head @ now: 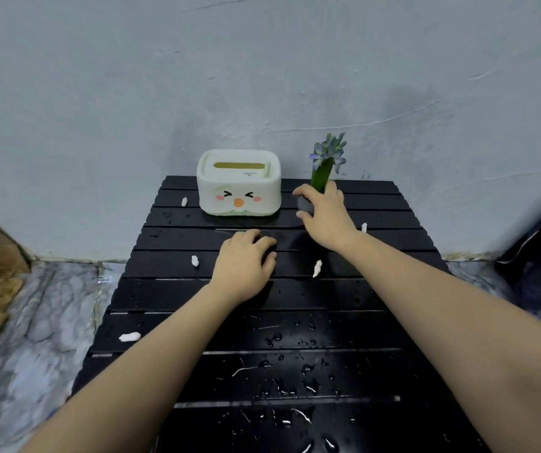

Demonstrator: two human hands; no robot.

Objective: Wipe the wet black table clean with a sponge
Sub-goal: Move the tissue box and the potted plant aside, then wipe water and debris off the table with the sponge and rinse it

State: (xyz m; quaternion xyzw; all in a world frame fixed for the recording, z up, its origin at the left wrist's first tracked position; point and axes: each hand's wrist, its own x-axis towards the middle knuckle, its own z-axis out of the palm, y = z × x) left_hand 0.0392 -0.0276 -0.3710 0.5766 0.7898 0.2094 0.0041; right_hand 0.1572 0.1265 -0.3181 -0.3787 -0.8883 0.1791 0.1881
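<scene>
My black slatted bench (pixel 344 325) is still mostly wet. Water drops and streaks lie thick on the slats nearest me, far from the white rounded tissue box with the cartoon face (pixel 238 188) that stands at the back edge. The slats just in front of that box look darker and smoother, with fewer drops, so I judge only a narrow band there has been wiped, if any. Small white scraps of wadded tissue (pixel 317 268) are scattered on the bench to the left, right and front of the box, and they still need clearing. Most of the job is left.

My right hand (pixel 324 217) reaches to the right of the box, and its fingers (pixel 305 191) curl round a small dark grey rounded pot (pixel 305 206) holding a green stem with pale blue flowers (pixel 326 158). The grip is closed on the pot. I cannot tell whether the pot is lifted or resting on the slats.

My left hand (pixel 246 264) lies palm down in front of the box, its fingers (pixel 267 241) bent and drawn close together, pressing on the bench. A dark shape shows under the fingertips, which I take to be the sponge, but it blends with the black slats and I cannot be sure of it.
</scene>
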